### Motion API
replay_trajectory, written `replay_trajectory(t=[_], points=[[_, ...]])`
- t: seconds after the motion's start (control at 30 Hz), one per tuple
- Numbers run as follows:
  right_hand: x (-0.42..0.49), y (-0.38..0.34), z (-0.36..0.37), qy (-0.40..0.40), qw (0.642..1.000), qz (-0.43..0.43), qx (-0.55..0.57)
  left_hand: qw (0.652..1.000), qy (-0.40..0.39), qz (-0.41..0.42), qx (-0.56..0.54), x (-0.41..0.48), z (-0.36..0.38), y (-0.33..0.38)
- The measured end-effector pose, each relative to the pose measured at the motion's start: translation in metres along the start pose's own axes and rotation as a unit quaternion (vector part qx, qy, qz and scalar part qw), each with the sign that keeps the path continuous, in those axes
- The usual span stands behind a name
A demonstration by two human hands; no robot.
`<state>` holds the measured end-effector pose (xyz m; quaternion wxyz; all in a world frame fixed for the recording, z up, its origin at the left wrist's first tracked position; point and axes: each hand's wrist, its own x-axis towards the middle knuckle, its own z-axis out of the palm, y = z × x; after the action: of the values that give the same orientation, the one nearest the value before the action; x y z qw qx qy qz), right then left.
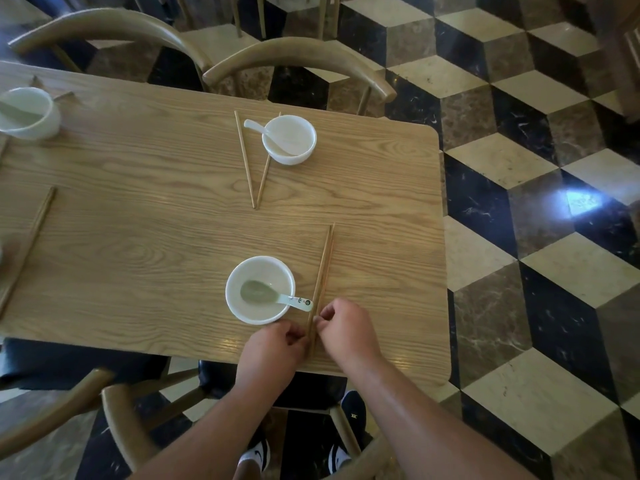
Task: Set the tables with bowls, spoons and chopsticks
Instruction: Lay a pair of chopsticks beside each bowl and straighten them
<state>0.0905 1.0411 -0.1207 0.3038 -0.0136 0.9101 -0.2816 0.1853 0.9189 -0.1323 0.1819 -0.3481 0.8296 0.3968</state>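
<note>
On the wooden table (145,216), a white bowl (260,289) stands near the front edge with a pale green spoon (273,296) lying in it, handle pointing right. Just right of it lies a pair of wooden chopsticks (323,268), side by side. My left hand (273,348) and my right hand (346,329) pinch the near ends of this pair from either side. Across the table a second white bowl (289,139) holds a white spoon (263,131), with chopsticks (246,161) spread in a V at its left.
A third white bowl (26,112) with a spoon sits at the far left, and another chopstick pair (29,244) lies at the left edge. Curved wooden chairs (301,58) stand at the far side and a chair (117,420) below me. Checkered tile floor (536,202) lies right.
</note>
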Motion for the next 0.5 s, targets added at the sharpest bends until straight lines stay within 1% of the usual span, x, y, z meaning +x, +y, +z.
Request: replay_trajectory(t=[0.1,0.23,0.33,0.5], points=[[0.005,0.002,0.001,-0.025,0.999,0.024,0.036,1.0,-0.009,0.001,-0.007,0.003,-0.001,-0.002],[0.012,0.005,0.001,-0.069,0.988,0.069,0.117,1.0,-0.016,0.002,-0.009,0.006,0.0,-0.004],[0.015,0.008,0.003,-0.081,0.981,0.086,0.155,1.0,-0.01,-0.002,-0.011,0.007,0.0,-0.005],[0.016,0.009,0.004,-0.096,0.973,0.1,0.187,1.0,0.006,0.012,-0.015,0.005,0.005,-0.008]])
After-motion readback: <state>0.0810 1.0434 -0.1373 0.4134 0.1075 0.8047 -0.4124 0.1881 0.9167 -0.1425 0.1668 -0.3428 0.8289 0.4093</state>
